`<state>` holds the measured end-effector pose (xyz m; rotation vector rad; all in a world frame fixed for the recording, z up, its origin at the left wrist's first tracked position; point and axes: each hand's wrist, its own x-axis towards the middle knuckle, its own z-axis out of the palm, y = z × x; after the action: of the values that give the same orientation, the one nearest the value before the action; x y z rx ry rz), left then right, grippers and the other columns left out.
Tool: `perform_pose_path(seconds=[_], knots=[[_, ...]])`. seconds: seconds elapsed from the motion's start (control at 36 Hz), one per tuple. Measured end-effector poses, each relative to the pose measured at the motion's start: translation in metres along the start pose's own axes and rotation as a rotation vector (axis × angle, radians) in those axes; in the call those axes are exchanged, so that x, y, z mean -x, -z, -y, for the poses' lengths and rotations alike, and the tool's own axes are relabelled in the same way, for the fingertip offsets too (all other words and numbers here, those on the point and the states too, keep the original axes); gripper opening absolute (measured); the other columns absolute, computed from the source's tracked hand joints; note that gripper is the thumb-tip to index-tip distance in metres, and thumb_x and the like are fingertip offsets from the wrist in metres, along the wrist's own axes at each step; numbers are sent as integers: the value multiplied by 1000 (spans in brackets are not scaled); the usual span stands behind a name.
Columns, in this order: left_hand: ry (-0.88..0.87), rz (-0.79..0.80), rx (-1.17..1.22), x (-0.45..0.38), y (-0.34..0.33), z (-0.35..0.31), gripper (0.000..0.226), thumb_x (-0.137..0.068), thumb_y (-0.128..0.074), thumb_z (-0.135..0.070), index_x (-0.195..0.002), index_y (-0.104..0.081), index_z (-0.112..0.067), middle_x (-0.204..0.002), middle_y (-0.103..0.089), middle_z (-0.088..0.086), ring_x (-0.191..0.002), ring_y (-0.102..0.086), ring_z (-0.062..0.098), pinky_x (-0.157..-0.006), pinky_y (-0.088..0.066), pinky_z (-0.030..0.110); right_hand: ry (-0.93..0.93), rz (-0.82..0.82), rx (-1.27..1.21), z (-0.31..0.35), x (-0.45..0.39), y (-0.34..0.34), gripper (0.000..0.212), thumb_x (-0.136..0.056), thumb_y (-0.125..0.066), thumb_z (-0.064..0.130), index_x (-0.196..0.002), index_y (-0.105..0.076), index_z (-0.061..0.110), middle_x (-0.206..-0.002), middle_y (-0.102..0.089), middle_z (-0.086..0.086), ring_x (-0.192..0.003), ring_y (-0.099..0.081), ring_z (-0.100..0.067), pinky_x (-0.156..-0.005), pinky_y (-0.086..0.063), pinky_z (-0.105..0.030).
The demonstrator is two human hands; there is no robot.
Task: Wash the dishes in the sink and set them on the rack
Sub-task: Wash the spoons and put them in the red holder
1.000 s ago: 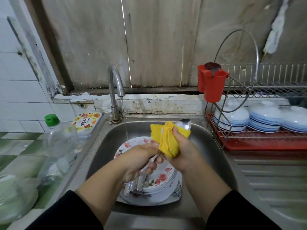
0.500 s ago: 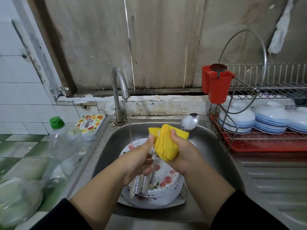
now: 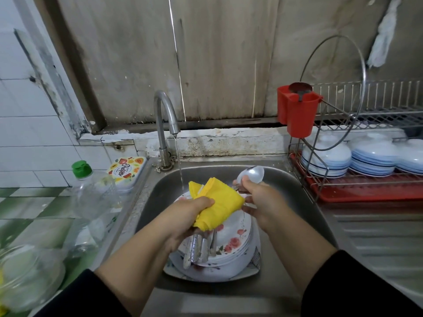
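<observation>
A spoon [image 3: 251, 174] is held above the back of the sink [image 3: 286, 179], its bowl tilted up and to the right, with the right hand [image 3: 258, 197] gripping its handle, thumb and fingers curled round it just under the bowl. Just to the left, the left hand [image 3: 190, 213] clutches a folded yellow cloth [image 3: 217, 205], fingers wrapped round it; the same hand also holds a bunch of cutlery [image 3: 198, 248] whose handles hang down below the palm, over the plates. The cloth and the right hand are very near each other; whether they touch cannot be told. Beneath both hands, a stack of flowered plates [image 3: 233, 241] sits in the basin on a larger square plate [image 3: 254, 268]. A thin stream of water runs from the faucet [image 3: 163, 124] at the back rim and falls just behind the cloth. To the right of the sink stands the wire dish rack [image 3: 357, 184] with a red tray, holding stacks of upturned white-and-blue bowls [image 3: 327, 156]; a red cutlery holder [image 3: 297, 113] hangs on its near corner. On the left counter are a clear bottle with a green cap [image 3: 89, 197], a printed tin [image 3: 127, 171] beside the sink rim, and a glass container [image 3: 27, 275] at the near edge
</observation>
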<state>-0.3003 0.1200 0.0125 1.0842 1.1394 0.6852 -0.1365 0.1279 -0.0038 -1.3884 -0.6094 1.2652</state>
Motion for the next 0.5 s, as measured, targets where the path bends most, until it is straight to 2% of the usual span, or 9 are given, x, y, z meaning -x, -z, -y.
perform_pose_path(seconds=[0.06, 0.11, 0.17, 0.25, 0.39, 0.44, 0.5], knots=[[12, 18, -1, 1, 2, 2, 17, -94, -54, -19, -96, -61, -4, -68, -73, 4, -57, -69, 12, -54, -53, 20, -11, 5, 5, 2, -1, 4, 31, -97, -51, 34, -111, -64, 9, -81, -58, 0, -67, -48, -12, -59, -44, -25], [20, 19, -30, 3, 4, 2, 18, -94, -54, -20, -98, -61, -4, -66, -72, 3, -54, -67, 9, -53, -51, 17, -60, 23, -42, 5, 0, 7, 28, -99, -48, 31, -94, -67, 10, -67, -53, 1, -55, -39, -9, -53, -37, -23], [15, 22, -64, 5, 7, 2, 16, -94, -53, -20, -95, -60, -5, -61, -70, 1, -49, -64, 7, -48, -48, 14, -81, 49, -98, 6, 2, 10, 29, -100, -45, 28, -85, -63, 10, -63, -53, -1, -51, -40, -9, -47, -35, -20], [10, 48, -81, 8, 10, 2, 16, -96, -49, -18, -89, -58, -6, -54, -67, -1, -43, -60, 4, -43, -43, 11, -75, 46, -170, 6, 3, 15, 29, -102, -42, 26, -87, -59, 8, -63, -51, -5, -51, -45, -12, -35, -38, -16], [33, 5, -71, 14, 14, -1, 16, -95, -51, -18, -84, -55, -7, -45, -60, -2, -37, -54, 4, -40, -38, 12, -51, -37, -292, 10, 7, 21, 31, -101, -43, 26, -81, -59, 8, -74, -51, -6, -60, -53, -12, -39, -48, -15], [51, -40, -67, 14, 18, -2, 15, -93, -55, -21, -87, -57, -7, -54, -59, 1, -45, -53, 9, -45, -38, 17, -39, -86, -369, 13, 8, 27, 28, -100, -45, 24, -84, -61, 7, -77, -54, -8, -60, -61, -13, -43, -52, -17], [54, -73, -64, 13, 23, -3, 16, -92, -57, -23, -89, -57, -7, -65, -55, 5, -55, -50, 13, -50, -37, 21, -9, -136, -437, 18, 12, 34, 27, -100, -45, 24, -90, -61, 4, -81, -58, -10, -69, -63, -16, -49, -55, -19]])
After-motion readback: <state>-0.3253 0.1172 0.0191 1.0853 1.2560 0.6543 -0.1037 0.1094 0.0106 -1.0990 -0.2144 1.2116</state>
